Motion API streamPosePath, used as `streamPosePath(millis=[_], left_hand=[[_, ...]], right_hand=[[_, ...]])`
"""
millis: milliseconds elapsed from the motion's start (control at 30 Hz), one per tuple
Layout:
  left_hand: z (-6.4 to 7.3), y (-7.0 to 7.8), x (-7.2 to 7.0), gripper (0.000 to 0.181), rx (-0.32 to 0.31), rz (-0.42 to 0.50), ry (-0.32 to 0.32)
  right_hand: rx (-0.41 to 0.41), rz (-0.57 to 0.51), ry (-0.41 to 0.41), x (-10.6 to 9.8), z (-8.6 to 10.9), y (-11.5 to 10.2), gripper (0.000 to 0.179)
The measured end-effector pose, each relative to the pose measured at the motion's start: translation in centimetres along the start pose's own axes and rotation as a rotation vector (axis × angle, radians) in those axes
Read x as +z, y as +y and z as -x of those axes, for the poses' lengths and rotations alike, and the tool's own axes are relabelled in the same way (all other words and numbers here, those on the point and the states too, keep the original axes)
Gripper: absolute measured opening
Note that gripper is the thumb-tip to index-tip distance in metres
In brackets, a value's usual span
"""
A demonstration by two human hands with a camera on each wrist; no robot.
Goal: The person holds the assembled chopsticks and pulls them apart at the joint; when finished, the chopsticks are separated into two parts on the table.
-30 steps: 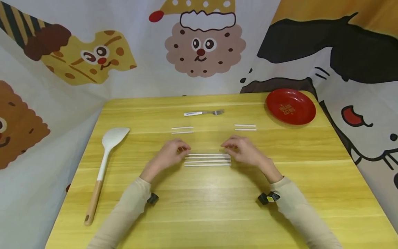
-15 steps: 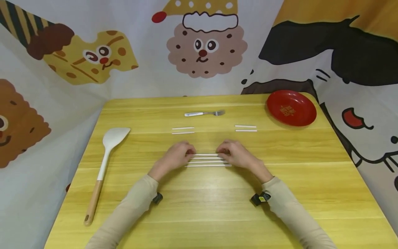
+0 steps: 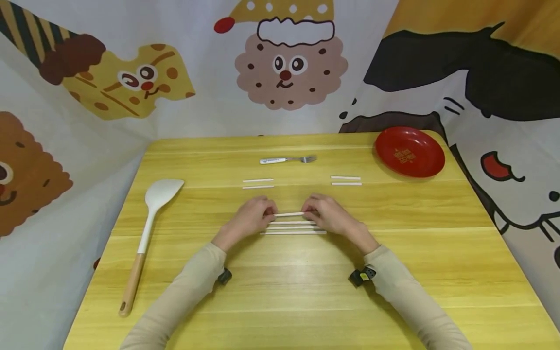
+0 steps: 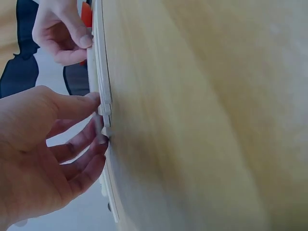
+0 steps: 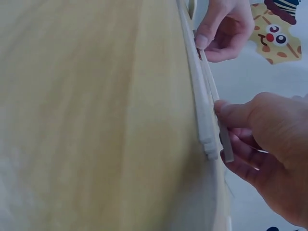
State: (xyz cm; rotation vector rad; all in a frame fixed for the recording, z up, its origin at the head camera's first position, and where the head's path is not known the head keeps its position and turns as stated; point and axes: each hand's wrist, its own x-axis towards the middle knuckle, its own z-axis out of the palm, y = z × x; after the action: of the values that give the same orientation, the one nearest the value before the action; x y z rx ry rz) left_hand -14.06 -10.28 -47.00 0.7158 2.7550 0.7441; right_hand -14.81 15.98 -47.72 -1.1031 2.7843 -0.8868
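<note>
Three thin, straight white sticks [image 3: 293, 227] lay parallel on the yellow wood-grain table [image 3: 284, 291] in the head view, and just past them a bare left hand [image 3: 251, 216] and bare right hand [image 3: 330, 214] pinched a fourth white stick [image 3: 288, 214] near its ends. Left wrist cam: left thumb and fingers gripped it. Right wrist cam: same deal, right-hand grip, stick end poking past the thumb.

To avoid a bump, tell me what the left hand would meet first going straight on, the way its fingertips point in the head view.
Most likely the right hand, facing the left hand across the white stick both hold; height above the tabletop is unclear, so that might come first.
</note>
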Motion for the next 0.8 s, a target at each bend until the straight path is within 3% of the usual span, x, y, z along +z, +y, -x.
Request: streamPosePath(millis=[200, 433, 600, 800], left_hand=[[0.3, 0.4, -0.3, 0.006, 0.001, 0.096, 0.068], [0.8, 1.6, -1.6, 0.011, 0.089, 0.161, 0.166], [0.9, 2.7, -2.4, 0.013, 0.147, 0.138, 0.201], [0.8, 3.3, -2.3, 0.016, 0.173, 0.123, 0.224]], right_hand=[[-0.014, -0.014, 0.049, -1.0, 0.1, -0.6, 0.010], [-0.023, 0.000, 0.097, -3.0, 0.3, -1.6, 0.006], [-0.039, -0.006, 0.118, -3.7, 0.5, -2.5, 0.006], [-0.101, -0.018, 0.154, -3.8, 0.3, -3.4, 0.006]])
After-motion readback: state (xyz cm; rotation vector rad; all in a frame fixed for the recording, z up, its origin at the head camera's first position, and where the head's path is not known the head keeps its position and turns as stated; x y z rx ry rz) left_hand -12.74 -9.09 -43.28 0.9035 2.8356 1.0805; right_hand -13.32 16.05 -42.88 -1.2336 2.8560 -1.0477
